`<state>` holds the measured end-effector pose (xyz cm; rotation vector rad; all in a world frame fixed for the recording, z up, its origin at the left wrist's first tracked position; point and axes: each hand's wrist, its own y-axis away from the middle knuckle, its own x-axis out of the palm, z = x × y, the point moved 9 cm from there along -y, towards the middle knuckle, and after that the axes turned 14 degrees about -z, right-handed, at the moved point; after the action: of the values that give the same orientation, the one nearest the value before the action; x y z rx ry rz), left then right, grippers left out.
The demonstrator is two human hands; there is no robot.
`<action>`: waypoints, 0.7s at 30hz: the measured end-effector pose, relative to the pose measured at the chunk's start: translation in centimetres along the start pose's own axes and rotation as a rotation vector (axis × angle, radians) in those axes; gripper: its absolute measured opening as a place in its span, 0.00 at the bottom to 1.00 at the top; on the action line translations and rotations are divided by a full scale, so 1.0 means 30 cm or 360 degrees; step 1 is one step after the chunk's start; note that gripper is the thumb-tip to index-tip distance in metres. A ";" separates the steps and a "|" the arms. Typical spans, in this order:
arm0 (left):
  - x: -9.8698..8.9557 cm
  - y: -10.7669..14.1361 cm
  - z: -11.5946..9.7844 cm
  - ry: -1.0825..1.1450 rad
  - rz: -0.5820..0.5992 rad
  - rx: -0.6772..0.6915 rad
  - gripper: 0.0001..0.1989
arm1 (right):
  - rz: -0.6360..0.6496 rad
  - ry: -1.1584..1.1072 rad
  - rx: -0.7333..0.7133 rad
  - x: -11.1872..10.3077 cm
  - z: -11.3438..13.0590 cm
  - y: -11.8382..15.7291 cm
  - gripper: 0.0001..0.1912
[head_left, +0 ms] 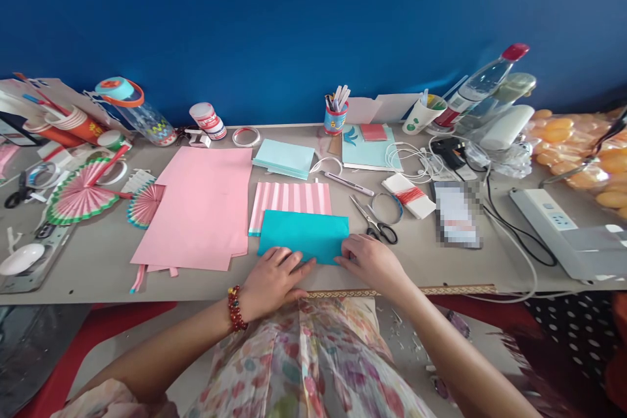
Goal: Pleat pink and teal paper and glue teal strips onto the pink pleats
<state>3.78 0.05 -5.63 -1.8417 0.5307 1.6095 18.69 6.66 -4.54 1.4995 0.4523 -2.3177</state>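
Note:
A folded teal paper (304, 235) lies near the table's front edge, overlapping a pleated pink-striped paper (292, 198). My left hand (274, 277) rests on its lower left edge, fingers spread and lying flat. At its right end, my right hand (367, 261) has its fingers bent together on the paper's edge, with thumb and fingertips pinching the corner. Large pink sheets (200, 209) lie to the left. Behind the pleated paper sits a stack of light blue paper (284, 158). Black-handled scissors (375, 221) lie just beyond my right hand.
Paper fans (83, 192) and a drinking bottle (137, 111) stand or lie at the left. A pen cup (336, 114) is at the back. On the right are red thread on a white card (409, 196), a phone (456, 214), cables, a tall bottle (482, 88) and a power strip (548, 215).

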 end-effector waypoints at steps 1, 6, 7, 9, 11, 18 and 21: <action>-0.003 -0.002 -0.001 0.0002 -0.0006 0.0009 0.33 | 0.0000 -0.0026 -0.0007 -0.008 -0.008 0.004 0.10; -0.008 -0.011 -0.005 0.0005 -0.0020 0.0038 0.33 | -0.0027 -0.0162 -0.0065 -0.045 -0.022 0.024 0.12; -0.008 -0.011 -0.005 0.0003 -0.0023 0.0043 0.33 | -0.0041 -0.0182 -0.0068 -0.048 -0.022 0.026 0.12; -0.006 -0.011 -0.004 0.0000 -0.0027 0.0045 0.32 | -0.0067 -0.0193 -0.0067 -0.045 -0.021 0.031 0.12; -0.002 -0.008 -0.002 0.0004 -0.0027 0.0044 0.32 | -0.0090 -0.0168 -0.0063 -0.036 -0.023 0.034 0.11; 0.002 -0.002 0.003 0.0032 -0.0010 0.0039 0.30 | -0.0064 -0.0009 -0.0060 -0.007 -0.034 0.034 0.10; -0.002 -0.003 0.001 0.0023 -0.0008 0.0037 0.31 | -0.0013 0.0024 -0.0089 -0.004 -0.028 0.028 0.10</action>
<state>3.81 0.14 -5.57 -1.8377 0.5488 1.5812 19.80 6.29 -4.82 1.4924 0.5238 -2.2818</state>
